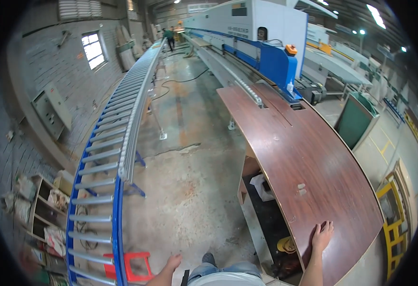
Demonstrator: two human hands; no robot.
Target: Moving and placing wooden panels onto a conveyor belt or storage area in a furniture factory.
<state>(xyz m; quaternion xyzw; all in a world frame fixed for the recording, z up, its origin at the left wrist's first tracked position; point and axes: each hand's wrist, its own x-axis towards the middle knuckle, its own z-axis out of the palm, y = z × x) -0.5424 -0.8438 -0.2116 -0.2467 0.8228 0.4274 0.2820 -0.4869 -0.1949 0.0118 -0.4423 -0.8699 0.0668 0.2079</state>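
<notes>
Grey-walled workshop (56, 71) with a bare concrete floor, pretty busy around the edges. Right hand (322, 235) rests on a reddish-brown wood-grain tabletop (309, 152), fingers slightly spread. Left hand (173, 262) hangs over the floor, fingers looking curled (too small to tell if it's pinching anything). That tabletop is on the right side, running from beside the body up to the machine, with two small pale pieces (301, 189) lying on it, just past the right hand. Under its left edge, open shelving holds a white crumpled bag (262, 187) and a yellow rounded object. Over on the left, a blue-framed conveyor with metal rollers (94, 198) stretches away, a red plastic stool (137, 269) beside its near end. Further out: a long white-and-blue machine (278, 64), and a dark-clothed person (170, 37) way back.
</notes>
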